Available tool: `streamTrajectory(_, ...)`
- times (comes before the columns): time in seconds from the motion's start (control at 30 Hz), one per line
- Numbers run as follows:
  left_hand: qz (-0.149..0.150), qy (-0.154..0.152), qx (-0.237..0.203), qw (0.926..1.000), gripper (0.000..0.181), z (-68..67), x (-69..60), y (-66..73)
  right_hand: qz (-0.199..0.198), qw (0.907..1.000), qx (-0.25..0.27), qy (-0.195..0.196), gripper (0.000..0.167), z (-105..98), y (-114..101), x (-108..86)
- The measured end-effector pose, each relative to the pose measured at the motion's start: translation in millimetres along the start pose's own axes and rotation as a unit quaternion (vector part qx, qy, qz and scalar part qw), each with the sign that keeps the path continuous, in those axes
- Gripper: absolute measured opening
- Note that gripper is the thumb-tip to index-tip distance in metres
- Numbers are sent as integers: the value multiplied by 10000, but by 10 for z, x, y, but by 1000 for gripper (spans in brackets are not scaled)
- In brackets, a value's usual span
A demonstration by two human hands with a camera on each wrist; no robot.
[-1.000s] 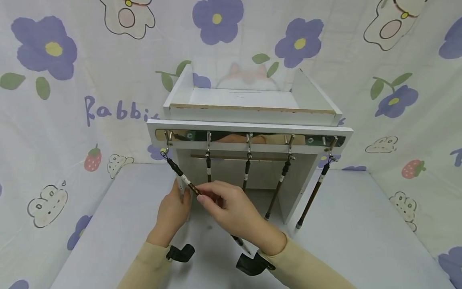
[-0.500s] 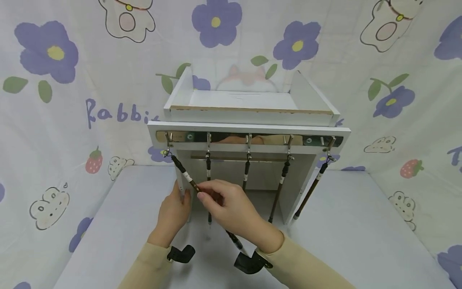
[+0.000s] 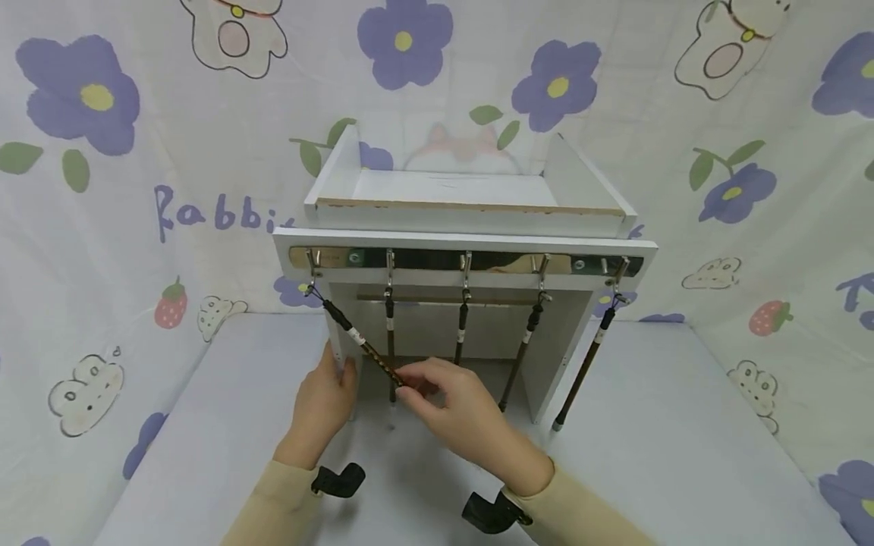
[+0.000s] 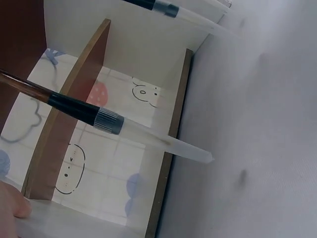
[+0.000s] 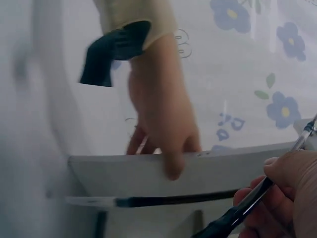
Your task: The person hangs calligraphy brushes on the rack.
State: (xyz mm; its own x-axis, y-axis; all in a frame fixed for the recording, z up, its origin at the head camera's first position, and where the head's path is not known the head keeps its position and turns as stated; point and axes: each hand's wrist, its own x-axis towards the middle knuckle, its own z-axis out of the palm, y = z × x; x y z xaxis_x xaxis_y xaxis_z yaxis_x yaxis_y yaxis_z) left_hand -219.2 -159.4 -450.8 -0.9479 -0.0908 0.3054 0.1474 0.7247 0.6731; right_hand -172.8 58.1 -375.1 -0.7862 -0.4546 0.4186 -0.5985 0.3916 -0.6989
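Note:
A writing brush (image 3: 365, 346) hangs by its cord from the leftmost hook of a metal hook rail (image 3: 426, 259) on a white shelf unit (image 3: 471, 221). My right hand (image 3: 471, 417) pinches that brush by its dark shaft and holds it slanting down to the right; its tip is hidden in the head view. My left hand (image 3: 317, 409) grips the shelf's left side panel (image 5: 114, 173), thumb inside and fingers outside. Several more brushes hang from the other hooks, among them a brush (image 4: 74, 109) with a clear cap on its tip.
The shelf stands on a white tabletop (image 3: 669, 409) against a patterned cloth (image 3: 225, 136). Above the rail is an open-topped white tray section (image 3: 451, 186). The rightmost hanging brush (image 3: 583, 371) hangs beside the right side panel (image 3: 549, 356).
My right hand has slid down and right along the slanted brush, leaving more shaft showing. The other brushes have swung slightly. My left hand keeps its place on the panel.

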Motion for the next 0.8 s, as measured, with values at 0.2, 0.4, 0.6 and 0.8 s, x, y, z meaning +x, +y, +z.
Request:
streamTrajectory(0.2,18,-70,-40,10000,37,-6,4,1,210,9996,19,203,15,165,244,-289)
streamTrajectory(0.4,48,-149,-62,9999,35,-8,-10,-52,-32,9992,-74,404,13,458,463,-416)
streamTrajectory(0.6,-78,-486,-143,9987,29,-26,-41,-145,-427,9969,-422,503,16,681,571,-407)
streamTrajectory(0.8,-108,-879,-545,9946,51,-58,-88,-187,-640,9898,-1136,576,20,739,640,-385)
